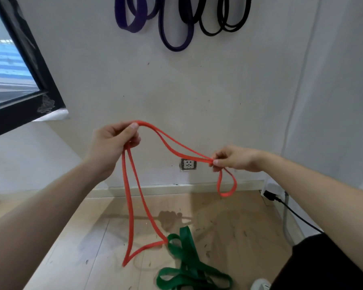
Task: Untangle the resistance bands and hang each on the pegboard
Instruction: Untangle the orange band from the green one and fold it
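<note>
I hold a long red resistance band (132, 204) up in front of the wall. My left hand (111, 143) grips its two strands at the top. To the right and lower, my right hand (235, 159) pinches both strands, and a small loop hangs below that hand. The band's long loop drops from my left hand to the floor, where it meets a green band (187, 266) lying in a loose heap. Purple bands (172, 30) and black bands (224, 19) hang on the wall at the top; their pegs are out of view.
A wall socket (188, 164) sits low on the white wall behind the band. A black plug and cable (289, 210) run along the floor at the right. A dark-framed window (21, 65) is at the left. My shoe (260, 284) shows at the bottom right.
</note>
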